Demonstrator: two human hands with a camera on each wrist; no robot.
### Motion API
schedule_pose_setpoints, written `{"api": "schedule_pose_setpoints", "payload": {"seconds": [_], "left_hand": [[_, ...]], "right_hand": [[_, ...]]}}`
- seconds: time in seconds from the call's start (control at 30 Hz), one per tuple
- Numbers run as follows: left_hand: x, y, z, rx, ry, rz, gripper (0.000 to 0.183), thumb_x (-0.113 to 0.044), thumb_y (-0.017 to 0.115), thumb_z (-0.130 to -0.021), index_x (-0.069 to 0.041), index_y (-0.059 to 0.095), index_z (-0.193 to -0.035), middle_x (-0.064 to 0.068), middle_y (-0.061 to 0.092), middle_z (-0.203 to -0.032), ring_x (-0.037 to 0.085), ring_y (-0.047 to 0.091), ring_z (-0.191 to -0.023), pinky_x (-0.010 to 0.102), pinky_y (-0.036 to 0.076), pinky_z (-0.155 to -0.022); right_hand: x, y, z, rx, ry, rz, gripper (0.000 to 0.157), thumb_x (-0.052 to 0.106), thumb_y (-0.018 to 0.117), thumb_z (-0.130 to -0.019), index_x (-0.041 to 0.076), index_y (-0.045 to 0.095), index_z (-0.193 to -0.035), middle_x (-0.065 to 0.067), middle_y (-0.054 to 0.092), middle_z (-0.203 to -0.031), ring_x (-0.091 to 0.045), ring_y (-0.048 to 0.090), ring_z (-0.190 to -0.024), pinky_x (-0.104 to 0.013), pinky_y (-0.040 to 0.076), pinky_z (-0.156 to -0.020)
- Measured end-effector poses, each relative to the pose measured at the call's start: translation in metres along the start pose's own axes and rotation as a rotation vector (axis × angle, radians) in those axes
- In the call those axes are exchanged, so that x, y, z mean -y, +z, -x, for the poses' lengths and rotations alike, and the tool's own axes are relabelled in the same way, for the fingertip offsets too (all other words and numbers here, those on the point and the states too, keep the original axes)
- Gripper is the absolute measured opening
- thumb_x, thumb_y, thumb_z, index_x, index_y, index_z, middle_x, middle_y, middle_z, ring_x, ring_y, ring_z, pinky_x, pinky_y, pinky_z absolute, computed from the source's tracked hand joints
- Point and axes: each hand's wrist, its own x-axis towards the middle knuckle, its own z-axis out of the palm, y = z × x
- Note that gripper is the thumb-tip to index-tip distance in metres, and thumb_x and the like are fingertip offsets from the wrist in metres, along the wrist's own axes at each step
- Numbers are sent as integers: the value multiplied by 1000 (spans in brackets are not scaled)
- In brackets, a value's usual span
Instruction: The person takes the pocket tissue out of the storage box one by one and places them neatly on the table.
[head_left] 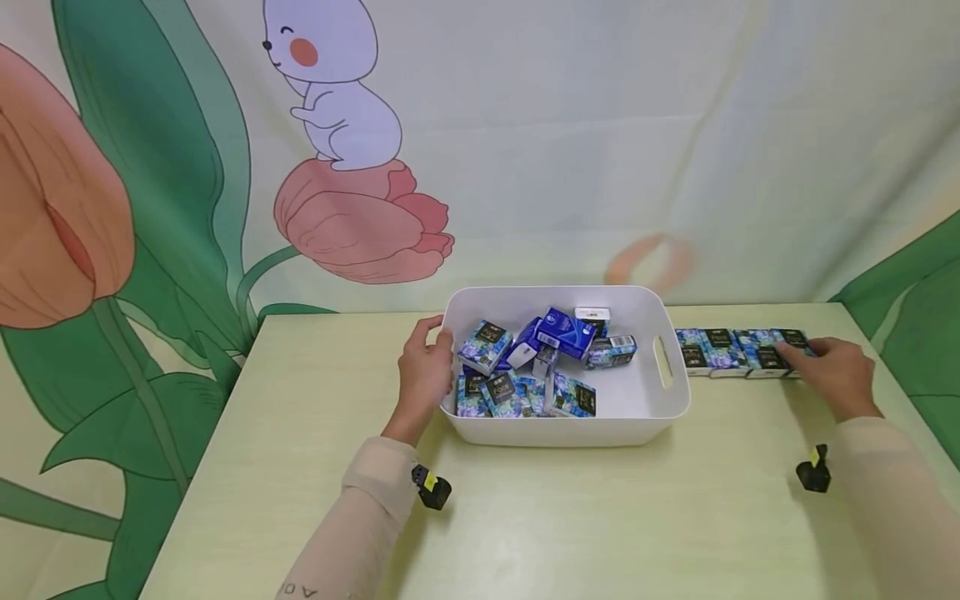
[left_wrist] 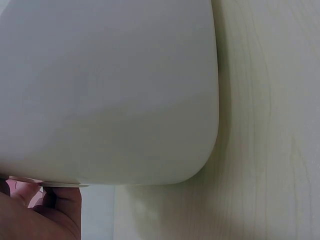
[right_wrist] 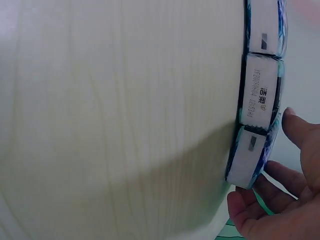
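Observation:
A white plastic bin point(head_left: 562, 432) stands mid-table, with my left hand point(head_left: 423, 375) gripping its left end at the rim. In the left wrist view that hand's bent fingers point(left_wrist: 65, 205) are at the rim, beside the bin's outer wall. Flowered tissue packs point(head_left: 485, 347) lie loosely inside, mixed with dark blue packs point(head_left: 573, 332). Right of the bin runs a row of flowered tissue packs point(head_left: 725, 354), set side by side. My right hand point(head_left: 843, 379) touches the row's right end; its thumb is over the end pack point(right_wrist: 246, 157) and its fingers lie along the pack's outer side.
The light wooden table point(head_left: 570, 525) reaches back to a printed cloth point(head_left: 540, 150) with tulips and a white animal. The row lies near the table's back edge, close to the bin's right end. Small black cameras point(head_left: 432, 488) hang at both wrists.

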Motion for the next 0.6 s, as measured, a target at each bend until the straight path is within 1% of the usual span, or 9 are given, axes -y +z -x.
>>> {"api": "schedule_pose_setpoints", "payload": {"seconds": [0.17, 0.23, 0.3, 0.37, 0.43, 0.47, 0.53, 0.6], "left_hand": [[-1, 2, 1, 3, 11, -1, 35, -31, 48, -106, -20, 55, -138, 11, 54, -71, 15, 44, -46, 28, 40, -45], [-1, 2, 2, 6, 15, -2, 35, -31, 48, -106, -20, 55, -138, 10, 53, -70, 15, 44, -46, 28, 40, -45], [-1, 2, 1, 7, 16, -4, 35, -31, 48, -106, -20, 55, -138, 10, 54, -70, 15, 45, -46, 28, 40, -45], [0, 2, 1, 5, 16, -4, 35, -31, 48, -106, -20, 56, -138, 12, 55, -71, 14, 45, -46, 28, 40, -45], [0, 1, 0, 2, 18, -3, 35, -31, 48, -106, -20, 56, -138, 12, 55, -72, 14, 45, -46, 28, 40, -45], [0, 1, 0, 2, 17, -2, 35, -31, 48, -106, -20, 56, -138, 14, 55, -73, 14, 45, -46, 28, 40, -45], [0, 1, 1, 4, 20, 1, 35, -31, 48, -106, -20, 55, -138, 12, 55, -72, 15, 45, -47, 28, 41, -45], [0, 1, 1, 9, 22, -3, 35, -31, 48, -106, -20, 55, -139, 12, 55, -73, 15, 45, -47, 28, 41, -46]], "right_hand": [[4, -1, 4, -4, -22, 17, 87, 58, 45, -100, -15, 33, -147, -43, 31, -146, -64, 21, -132, -73, 27, -101], [10, -3, 7, -24, -56, 9, 85, 57, 44, -101, -14, 34, -148, -42, 31, -148, -64, 21, -133, -73, 26, -101], [20, -4, 10, -48, -113, -3, 81, 55, 44, -102, -12, 36, -148, -40, 33, -148, -63, 26, -132, -73, 29, -99], [36, -6, 14, -63, -179, -11, 78, 54, 45, -102, -9, 40, -148, -38, 36, -148, -59, 31, -132, -71, 33, -98], [56, -8, 20, -70, -243, -21, 75, 54, 48, -101, -5, 44, -147, -35, 40, -146, -56, 37, -129, -69, 37, -95], [67, -9, 24, -73, -273, -26, 74, 54, 49, -101, -4, 46, -146, -34, 42, -145, -53, 40, -129, -69, 39, -95], [89, -11, 33, -77, -336, -35, 71, 54, 53, -100, -2, 51, -144, -31, 46, -144, -50, 42, -128, -67, 40, -95], [110, -10, 42, -81, -409, -44, 66, 50, 57, -99, -1, 55, -140, -28, 51, -140, -47, 46, -125, -66, 41, -94]]}}
